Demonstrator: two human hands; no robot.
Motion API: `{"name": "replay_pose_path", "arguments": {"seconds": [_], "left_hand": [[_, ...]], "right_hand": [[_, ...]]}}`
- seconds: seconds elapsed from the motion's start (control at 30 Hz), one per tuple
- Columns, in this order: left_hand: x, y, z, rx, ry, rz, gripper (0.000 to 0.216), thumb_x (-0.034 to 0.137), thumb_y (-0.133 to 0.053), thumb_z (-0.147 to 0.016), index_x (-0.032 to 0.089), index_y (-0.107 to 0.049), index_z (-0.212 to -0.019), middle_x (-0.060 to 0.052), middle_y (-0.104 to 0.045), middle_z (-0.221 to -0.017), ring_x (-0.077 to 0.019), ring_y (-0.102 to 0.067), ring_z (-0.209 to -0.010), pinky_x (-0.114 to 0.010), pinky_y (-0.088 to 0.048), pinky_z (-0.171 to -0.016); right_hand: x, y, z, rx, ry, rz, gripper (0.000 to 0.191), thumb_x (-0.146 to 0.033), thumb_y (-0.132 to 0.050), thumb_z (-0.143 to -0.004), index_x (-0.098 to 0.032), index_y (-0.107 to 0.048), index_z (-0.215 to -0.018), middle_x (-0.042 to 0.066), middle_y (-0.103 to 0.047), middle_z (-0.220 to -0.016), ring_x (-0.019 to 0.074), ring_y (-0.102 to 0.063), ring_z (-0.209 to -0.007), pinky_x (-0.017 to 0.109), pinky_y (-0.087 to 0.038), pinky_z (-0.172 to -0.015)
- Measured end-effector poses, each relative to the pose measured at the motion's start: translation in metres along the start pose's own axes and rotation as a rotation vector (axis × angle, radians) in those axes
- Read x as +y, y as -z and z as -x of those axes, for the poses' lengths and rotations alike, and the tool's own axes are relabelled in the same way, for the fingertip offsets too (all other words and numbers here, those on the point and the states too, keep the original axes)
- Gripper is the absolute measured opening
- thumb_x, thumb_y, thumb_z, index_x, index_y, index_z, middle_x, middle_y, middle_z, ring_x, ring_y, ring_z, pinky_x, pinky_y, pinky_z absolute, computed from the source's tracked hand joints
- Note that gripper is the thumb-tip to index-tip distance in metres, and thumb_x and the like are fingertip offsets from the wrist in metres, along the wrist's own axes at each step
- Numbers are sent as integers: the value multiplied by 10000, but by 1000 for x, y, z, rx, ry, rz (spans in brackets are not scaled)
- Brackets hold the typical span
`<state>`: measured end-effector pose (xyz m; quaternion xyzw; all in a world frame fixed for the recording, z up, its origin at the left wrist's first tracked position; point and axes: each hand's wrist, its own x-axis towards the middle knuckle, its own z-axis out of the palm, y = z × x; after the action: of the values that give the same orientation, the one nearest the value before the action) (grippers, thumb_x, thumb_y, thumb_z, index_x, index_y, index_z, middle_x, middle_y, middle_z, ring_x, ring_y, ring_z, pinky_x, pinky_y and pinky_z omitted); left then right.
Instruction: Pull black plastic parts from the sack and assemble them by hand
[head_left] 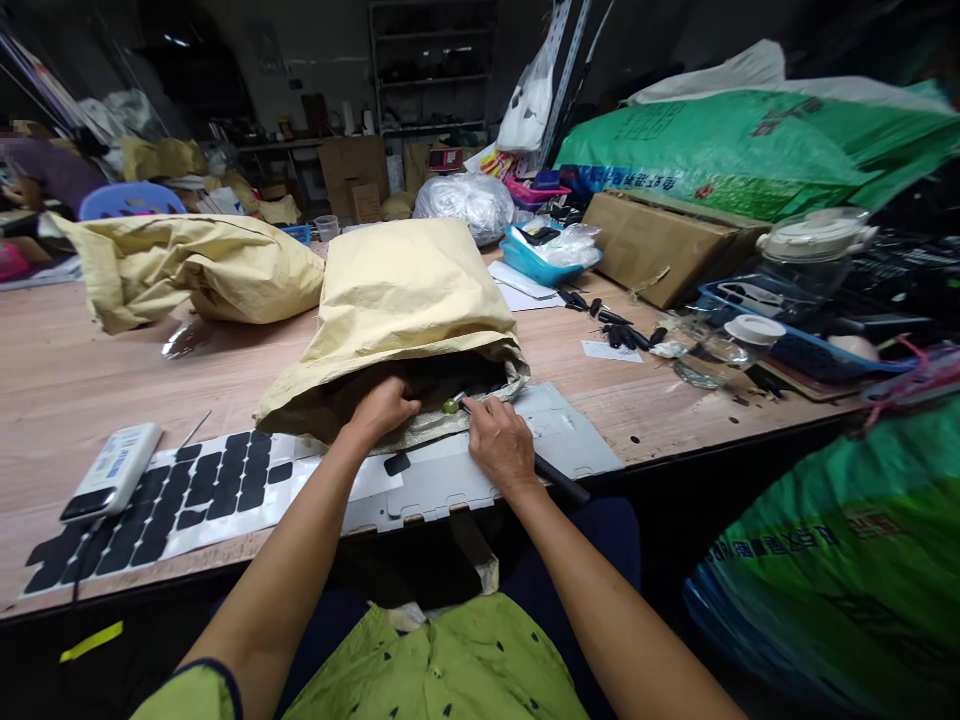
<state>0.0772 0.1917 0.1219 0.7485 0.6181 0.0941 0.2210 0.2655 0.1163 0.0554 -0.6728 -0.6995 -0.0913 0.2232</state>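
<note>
A cream woven sack lies on the table with its dark mouth facing me. My left hand reaches into that mouth; the thumb shows, while most of the fingers are lost in shadow. Just outside the lower lip, my right hand is closed around a black-handled tool, whose handle sticks out behind the palm. By its fingertips sits a small green piece at the sack's edge. What the sack holds is too dark to make out. Under the sack's front lies a flat grey-white board.
A sheet of black stickers and a white power strip lie to the left. Another cream sack stands behind them. Rightward are small black parts, a blue basket, a cardboard box and a clear jar.
</note>
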Motion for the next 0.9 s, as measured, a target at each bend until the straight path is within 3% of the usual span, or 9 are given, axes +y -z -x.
{"name": "replay_pose_path", "arguments": {"seconds": [0.17,0.3,0.43,0.57,0.7,0.9], "left_hand": [[-32,-18,41,106,-109,82,171,296,-684,-787,194,-741,-912,-44,-707,-842,-180,-609,-739,-254,-405,-630],[-46,-42,52,227,-208,318,207,264,-687,-803,194,-736,-991,-29,-685,-882,-147,-597,-747,-240,-433,-677],[-52,-45,50,154,-202,442,216,257,-718,-759,185,-747,-960,-17,-686,-860,-131,-579,-699,-232,-422,-638],[-51,-40,51,103,-204,506,221,266,-728,-725,170,-751,-923,-18,-680,-848,-136,-584,-718,-231,-423,-642],[-49,-39,54,72,-216,510,206,212,-728,-675,166,-759,-874,1,-640,-765,-135,-584,-708,-229,-422,-644],[-51,-42,51,50,-176,551,193,206,-737,-649,160,-751,-835,16,-617,-731,-125,-569,-686,-225,-407,-640]], "right_hand": [[1,-1,0,10,4,-6,358,-167,-476,-922,-248,-648,-1225,64,-607,-937,198,-499,-877,305,-342,-727],[2,0,-2,-5,-1,-30,364,-168,-476,-919,-244,-661,-1223,64,-629,-929,198,-526,-860,302,-373,-731],[-2,10,-3,33,-61,-199,368,-180,-452,-921,-226,-661,-1219,66,-670,-987,202,-580,-919,300,-435,-778],[-18,34,4,126,-90,-534,354,-249,-443,-940,-206,-643,-1229,82,-682,-1124,196,-622,-1013,315,-486,-885],[-39,48,18,20,-24,-720,331,-270,-469,-934,-206,-658,-1198,86,-700,-1081,198,-644,-997,333,-513,-896],[-51,31,32,-84,6,-739,339,-236,-455,-932,-199,-658,-1201,87,-702,-1089,198,-647,-1026,332,-516,-909]]}}
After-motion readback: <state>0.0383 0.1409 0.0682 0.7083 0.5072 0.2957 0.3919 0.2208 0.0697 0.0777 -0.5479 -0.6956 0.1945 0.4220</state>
